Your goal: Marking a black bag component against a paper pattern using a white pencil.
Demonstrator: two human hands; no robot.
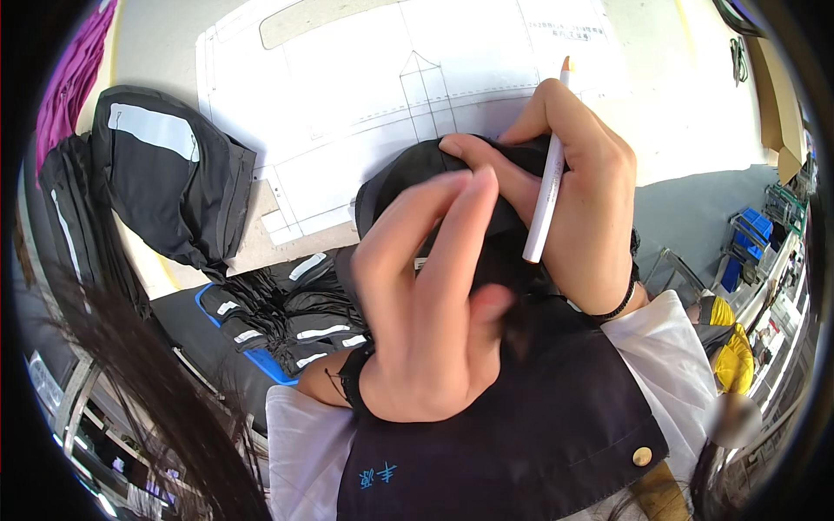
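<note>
Item: pen (549, 195). White barrel, orange tip pointing away from the wearer. Lodged in the right hand (595, 191), aslant against the curled index finger, the tip standing clear above the knuckle and the blunt end below.

Item: cloth (387, 187). Black, bunched, over the near edge of the pattern sheet (347, 69). Right thumb and index finger rest on its upper edge, close together, with dark fabric between and beneath them.

Item: left hand (426, 330). Raised in front of the cloth, partly blurred; long fingers nearly together, tips near the right thumb, own thumb apart from them and lower. Whether these fingers grip any fabric, cannot tell.

Item: worktop (165, 43). Pale; carries the sheet, marked with ruled lines. At left, a black piece (169, 187) with a white patch; beyond it, purple cloth (78, 78).

Item: tray (269, 366). Blue, below the worktop's near edge, heaped with black pieces (321, 323) bearing white patches.

Item: apron (495, 434). Black, gold button (642, 456), worn between white sleeves (665, 365).
</note>
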